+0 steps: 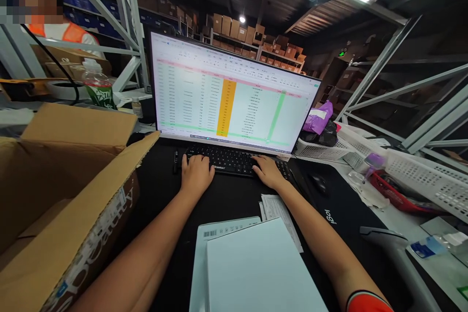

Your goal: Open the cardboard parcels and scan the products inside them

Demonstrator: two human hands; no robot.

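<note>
"Head view — how do we have our hands?"
"We rest the left hand (pixel 196 171) and right hand (pixel 269 171) on the keyboard (pixel 230 161), both loosely spread."
"And around the keyboard?"
"We see the monitor (pixel 241 100) just behind it, the mouse (pixel 319 183) right of it — and the open carton (pixel 78 219) left of it."

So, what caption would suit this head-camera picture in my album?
Left hand and right hand on a keyboard before a spreadsheet-filled monitor, an open cardboard box on the left.
</note>
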